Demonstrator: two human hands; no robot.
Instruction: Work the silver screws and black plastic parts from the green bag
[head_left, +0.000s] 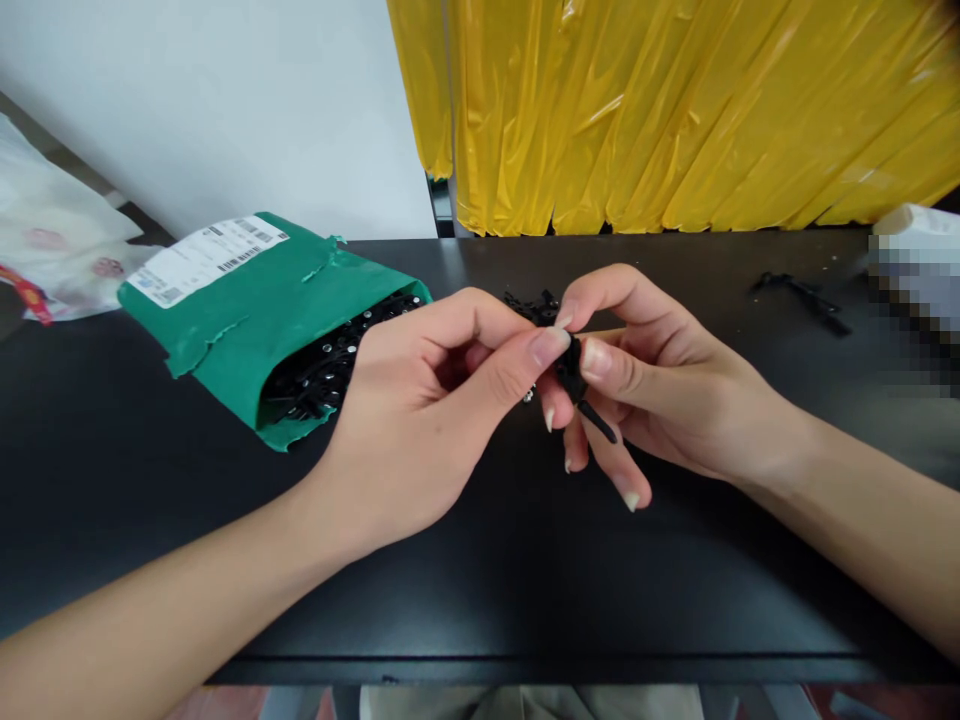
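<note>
Landmark: green pouch (277, 325). One black part (571, 370) is held up to the right of the pouch, over the dark table (480, 600); it is pinched between thumb and forefinger of both the left hand (431, 410) and the right hand (671, 400), with a thin rod pointing down past the right fingers. Nothing is released by either hand. Handling of this part looks mid-way; no finished state can be confirmed, as most of it is covered by fingertips. Many black pieces (319, 365) with shiny round spots are left inside the pouch's torn end, so most of the stock appears unhandled. One loose black piece (806, 298) is laid out far right of the pouch; whether it is done or waiting can't be told. More black bits (517, 303) are seen just right of the pouch, behind the fingers, held or lying unclear. Labels: a white shipping label (206, 258) is stuck on the pouch top, barcodes visible, text too small to be read. A red-and-yellow patch is seen on the whitish plastic bag (71, 235) left of the pouch; no brand can be made out.
</note>
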